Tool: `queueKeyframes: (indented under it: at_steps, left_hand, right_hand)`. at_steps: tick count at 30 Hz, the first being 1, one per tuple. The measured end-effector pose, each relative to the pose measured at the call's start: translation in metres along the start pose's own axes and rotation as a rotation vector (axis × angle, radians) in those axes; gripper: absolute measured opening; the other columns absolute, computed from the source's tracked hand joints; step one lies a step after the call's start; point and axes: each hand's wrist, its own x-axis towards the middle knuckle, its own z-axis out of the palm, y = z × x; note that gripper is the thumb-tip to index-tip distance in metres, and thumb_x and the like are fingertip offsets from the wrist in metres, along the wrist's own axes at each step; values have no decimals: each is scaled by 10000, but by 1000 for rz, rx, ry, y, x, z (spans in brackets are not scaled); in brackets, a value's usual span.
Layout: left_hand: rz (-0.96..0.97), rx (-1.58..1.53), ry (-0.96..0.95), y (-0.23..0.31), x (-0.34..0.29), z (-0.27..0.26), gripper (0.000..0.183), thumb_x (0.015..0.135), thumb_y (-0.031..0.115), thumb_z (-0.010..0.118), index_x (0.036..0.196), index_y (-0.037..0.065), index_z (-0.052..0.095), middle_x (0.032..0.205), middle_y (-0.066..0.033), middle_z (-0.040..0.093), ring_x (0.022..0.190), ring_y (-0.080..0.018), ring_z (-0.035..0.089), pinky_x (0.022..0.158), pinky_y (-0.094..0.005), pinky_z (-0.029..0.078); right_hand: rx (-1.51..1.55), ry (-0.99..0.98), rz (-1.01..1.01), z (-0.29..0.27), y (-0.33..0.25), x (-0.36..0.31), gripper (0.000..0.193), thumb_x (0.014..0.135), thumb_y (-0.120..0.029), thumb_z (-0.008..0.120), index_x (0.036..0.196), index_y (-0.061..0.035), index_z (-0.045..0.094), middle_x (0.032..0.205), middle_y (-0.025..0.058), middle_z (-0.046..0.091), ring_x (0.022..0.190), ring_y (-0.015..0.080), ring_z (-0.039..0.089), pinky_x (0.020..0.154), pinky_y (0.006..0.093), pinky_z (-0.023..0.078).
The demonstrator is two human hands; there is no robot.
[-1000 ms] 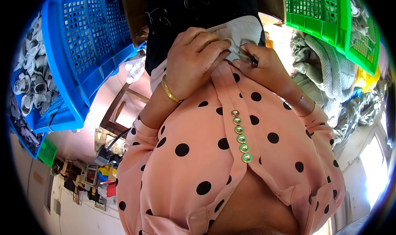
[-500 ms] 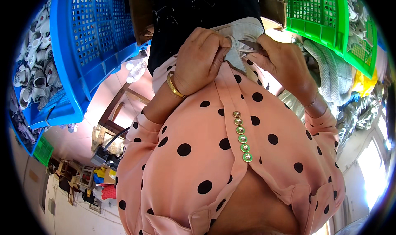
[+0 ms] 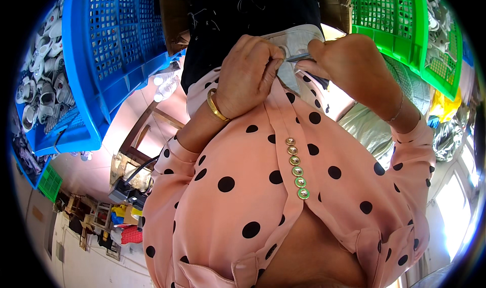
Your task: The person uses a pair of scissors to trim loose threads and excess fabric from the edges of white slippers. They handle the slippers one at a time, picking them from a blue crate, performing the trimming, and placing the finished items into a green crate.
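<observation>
In my lap lies a white piece [image 3: 297,34] that looks like a shoe upper; my hands hide much of it. My left hand [image 3: 246,75], with a gold bangle at the wrist, is closed with thumb and fingers pinched at its near edge. My right hand [image 3: 354,68] is wrapped round small metal snips [image 3: 297,57]. Their blades look closed together, and the tips point left, right beside my left fingertips. Whether a thread lies between the blades is too small to tell.
A blue plastic crate [image 3: 126,45] stands at the left, with white shoe uppers [image 3: 48,93] beyond it. At the right stands a green crate [image 3: 390,14] with more white pieces [image 3: 439,47]. Brown cardboard [image 3: 331,7] flanks the dark cloth [image 3: 253,9]. Clear plastic bottles [image 3: 167,88] lie at the left.
The snips' blades have gone from spread apart to closed together. My right hand has turned and its forearm has swung outward to the right. My left hand has hardly moved.
</observation>
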Motion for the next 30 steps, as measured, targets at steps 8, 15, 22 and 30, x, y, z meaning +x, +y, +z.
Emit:
queueKeyframes:
  at_steps: [8, 15, 22, 30]
  left_hand:
    - [-332, -218, 293, -22, -4, -11, 51, 889, 58, 615, 925, 35, 586, 877, -84, 611, 799, -258, 582, 694, -313, 462]
    - [57, 759, 294, -42, 15, -62, 59, 891, 82, 634, 915, 98, 686, 1030, -81, 680, 1047, -242, 581, 915, -359, 433]
    - [78, 529, 103, -13, 21, -57, 414, 759, 82, 738, 1156, 185, 681, 1386, -69, 515, 1303, -306, 430, 1070, -418, 327]
    - [293, 222, 120, 0, 32, -22, 300, 688, 105, 745, 982, 127, 689, 999, -29, 683, 1010, -248, 611, 934, -414, 466]
  right_hand:
    - [292, -67, 281, 0, -5, 3, 431, 846, -436, 653, 713, -32, 583, 585, 96, 567, 528, 258, 590, 496, 315, 435]
    - [896, -197, 505, 29, -25, -6, 367, 845, -316, 682, 794, 33, 579, 681, 143, 555, 593, 238, 556, 579, 321, 445]
    - [1472, -165, 796, 11, -11, 8, 185, 911, -183, 615, 905, 0, 639, 708, -52, 498, 615, 19, 442, 551, 197, 375]
    - [1674, -127, 732, 3, -3, 9, 157, 896, -167, 608, 925, -13, 626, 670, -64, 464, 548, -8, 354, 467, 183, 265]
